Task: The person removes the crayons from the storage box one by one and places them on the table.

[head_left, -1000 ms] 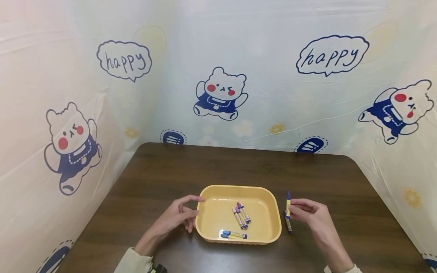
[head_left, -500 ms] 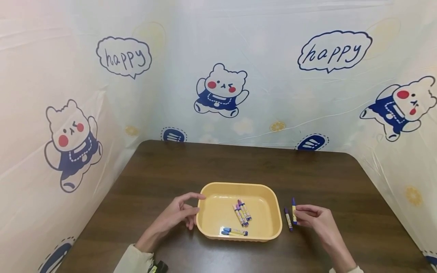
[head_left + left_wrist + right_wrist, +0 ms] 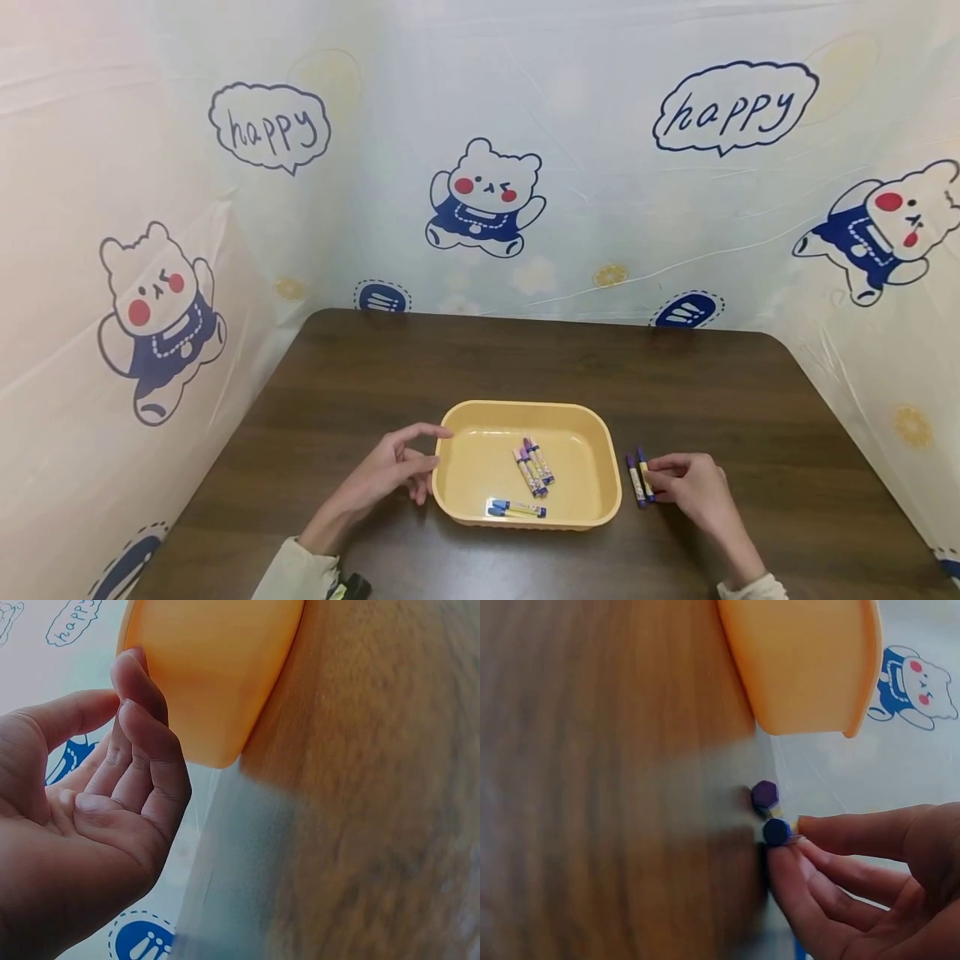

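My left hand point(image 3: 382, 473) holds the left rim of a yellow plastic tray point(image 3: 613, 475), one finger reaching over the edge. Its other fingers curl loosely below, as the left wrist view shows. Right of the tray, my right hand point(image 3: 693, 483) pinches a blue crayon point(image 3: 645, 473) between thumb and fingers, low at the tabletop. A purple crayon point(image 3: 635, 482) lies just left of it, nearly parallel. In the right wrist view, the ends of the blue crayon point(image 3: 777, 832) and the purple crayon point(image 3: 766, 795) sit side by side.
Inside the tray lie a group of pink and purple crayons point(image 3: 534, 467) and a pair of blue crayons point(image 3: 517, 509). The dark wooden table point(image 3: 525, 358) is enclosed by a printed curtain point(image 3: 375, 208) at the back and sides.
My right hand has moved the blue crayon right, away from over the purple one, then lowered it to the table beside it. The left hand has stayed at the tray's rim.
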A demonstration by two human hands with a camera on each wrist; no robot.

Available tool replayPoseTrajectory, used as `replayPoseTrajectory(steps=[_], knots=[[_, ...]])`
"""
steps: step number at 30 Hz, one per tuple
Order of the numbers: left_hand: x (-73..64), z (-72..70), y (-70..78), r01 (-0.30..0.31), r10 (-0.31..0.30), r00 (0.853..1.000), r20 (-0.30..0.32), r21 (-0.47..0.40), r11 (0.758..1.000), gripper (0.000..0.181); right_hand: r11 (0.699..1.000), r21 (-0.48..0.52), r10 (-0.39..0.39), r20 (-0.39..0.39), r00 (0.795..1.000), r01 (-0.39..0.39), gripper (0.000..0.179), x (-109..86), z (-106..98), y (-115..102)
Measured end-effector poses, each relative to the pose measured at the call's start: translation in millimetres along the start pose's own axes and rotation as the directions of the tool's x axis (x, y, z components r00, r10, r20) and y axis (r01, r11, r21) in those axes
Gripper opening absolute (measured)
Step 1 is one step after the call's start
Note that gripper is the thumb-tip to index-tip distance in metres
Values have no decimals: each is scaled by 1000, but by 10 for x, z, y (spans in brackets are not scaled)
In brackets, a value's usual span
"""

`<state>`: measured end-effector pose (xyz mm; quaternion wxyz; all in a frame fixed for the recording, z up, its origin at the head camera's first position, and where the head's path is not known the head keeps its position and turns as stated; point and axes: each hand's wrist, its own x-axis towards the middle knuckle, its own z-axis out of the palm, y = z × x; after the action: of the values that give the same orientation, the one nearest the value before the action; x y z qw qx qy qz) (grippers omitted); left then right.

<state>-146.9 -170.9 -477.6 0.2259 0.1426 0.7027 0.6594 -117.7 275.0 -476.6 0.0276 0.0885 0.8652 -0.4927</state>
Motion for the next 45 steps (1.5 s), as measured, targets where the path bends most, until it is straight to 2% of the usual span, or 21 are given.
replayPoseTrajectory(steps=[4,7,19,33,39,45], knots=[[0,7,-5,3,-3,1000,4,2,1000,43,994,-112,-9,8,1000,10,9,-35,-12,-30],[5,14,-6,0,0,1000,8,4,1000,44,989,-149,2,20,1000,1,9,-51,-6,-53],[-11,2,3,4,-4,1000,-7,16,1000,43,984,-176,-11,37,999,17,9,-6,59,-83],[-6,6,-10,-2,2,1000,-4,6,1000,43,977,-207,-38,24,999,42,12,-27,26,-130],[-8,5,-21,-1,1,1000,-12,15,1000,43,969,-234,-70,24,997,73,14,-75,-19,-202],[-12,10,-11,9,-9,1000,-15,13,1000,43,951,-286,-129,-15,991,120,12,-122,-48,-324]])
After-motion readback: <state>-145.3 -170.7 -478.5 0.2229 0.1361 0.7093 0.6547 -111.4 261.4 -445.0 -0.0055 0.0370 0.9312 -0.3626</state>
